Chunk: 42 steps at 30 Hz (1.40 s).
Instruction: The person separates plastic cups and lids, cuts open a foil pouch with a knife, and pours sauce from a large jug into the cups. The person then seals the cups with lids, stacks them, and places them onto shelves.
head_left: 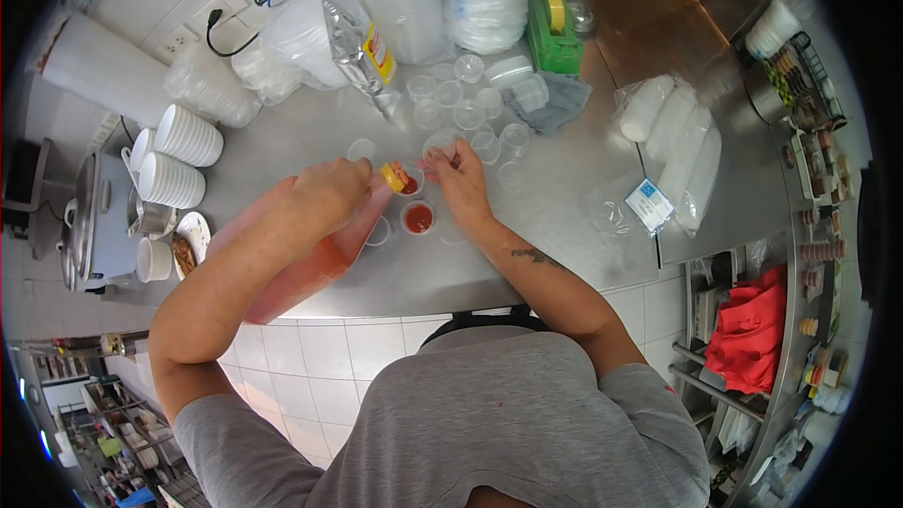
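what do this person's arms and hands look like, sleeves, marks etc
Both the left hand and right hand are ungloved. The grey shirt's short sleeves leave the forearms bare. The right forearm carries a dark tattoo, too small to make out.

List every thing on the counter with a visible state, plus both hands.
Jug: tilted, reddish contents, mouth at a sauce cup.
Left hand: closed around the jug.
Right hand: fingers bent, beside the clear cups; grip unclear.
Front cup: upright, holding red sauce.
Clear cups: several, no sauce visible.
White bowls: nested in stacks.
Tape dispenser: loaded with yellow tape.
White stacks: bagged in clear plastic.
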{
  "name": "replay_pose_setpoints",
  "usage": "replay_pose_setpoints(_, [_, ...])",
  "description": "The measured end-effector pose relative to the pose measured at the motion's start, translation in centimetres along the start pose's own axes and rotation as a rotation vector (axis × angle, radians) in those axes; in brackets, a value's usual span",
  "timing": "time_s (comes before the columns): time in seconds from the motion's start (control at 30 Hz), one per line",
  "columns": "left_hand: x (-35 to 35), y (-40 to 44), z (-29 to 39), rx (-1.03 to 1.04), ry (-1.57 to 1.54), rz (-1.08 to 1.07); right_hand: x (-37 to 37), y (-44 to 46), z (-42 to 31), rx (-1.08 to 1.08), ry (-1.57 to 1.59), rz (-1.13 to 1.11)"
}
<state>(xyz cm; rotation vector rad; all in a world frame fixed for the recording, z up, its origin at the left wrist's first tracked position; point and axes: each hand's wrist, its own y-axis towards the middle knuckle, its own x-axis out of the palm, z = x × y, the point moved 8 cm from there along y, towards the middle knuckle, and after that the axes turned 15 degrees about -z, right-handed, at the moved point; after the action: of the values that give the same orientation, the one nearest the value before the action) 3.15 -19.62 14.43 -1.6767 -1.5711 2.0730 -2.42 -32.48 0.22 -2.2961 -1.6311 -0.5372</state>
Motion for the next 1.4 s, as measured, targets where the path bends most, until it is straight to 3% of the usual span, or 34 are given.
replay_pose_setpoints(0.37, [-0.3,0.7,0.0,-0.003,-0.057,-0.022,-0.9,0.9,2.9,0.025,0.002,-0.013])
replay_pose_setpoints(0.47, [-0.3,1.0,-0.1,-0.002,-0.055,-0.02,-1.4,0.9,2.5,0.095,-0.352,-0.03])
replay_pose_setpoints(0.57, [-0.4,1.0,-0.3,0.012,-0.05,-0.003,-2.1,-0.9,0.8,0.067,-0.476,0.072])
replay_pose_setpoints(0.67, [-0.9,-0.3,0.4,0.017,-0.046,0.037,-1.9,-3.2,-4.7,-0.014,-0.741,0.032])
replay_pose_setpoints(0.77, [-0.6,0.1,-0.2,0.006,-0.016,0.024,-5.6,-3.3,-7.6,-0.192,-1.101,0.191])
replay_pose_setpoints(0.87, [-1.0,-0.8,-0.2,-0.001,-0.085,0.031,-8.1,-2.9,-9.7,-0.186,-1.472,0.342])
replay_pose_setpoints(0.97, [-0.3,-0.2,-0.7,0.012,-0.098,0.044,-9.6,-1.6,-8.4,-0.026,-1.514,0.137])
replay_pose_setpoints(1.07, [0.3,0.0,-1.2,0.012,-0.061,0.04,-11.1,-0.8,-7.2,0.028,-1.39,0.026])
replay_pose_setpoints(1.17, [-0.2,-1.6,-0.7,0.029,-0.084,0.08,-12.2,-1.4,-8.6,0.096,-1.286,0.136])
replay_pose_setpoints(1.27, [-0.3,-2.0,-0.5,0.01,-0.085,0.085,-14.3,-2.4,-9.0,0.184,-0.904,0.133])
replay_pose_setpoints(1.37, [0.3,-0.5,-1.3,-0.026,-0.053,0.025,-13.9,-3.7,-8.4,0.192,-0.06,0.048])
replay_pose_setpoints(1.4, [0.6,0.3,-1.7,-0.034,-0.04,0.0,-13.8,-4.0,-8.1,0.196,0.033,0.029])
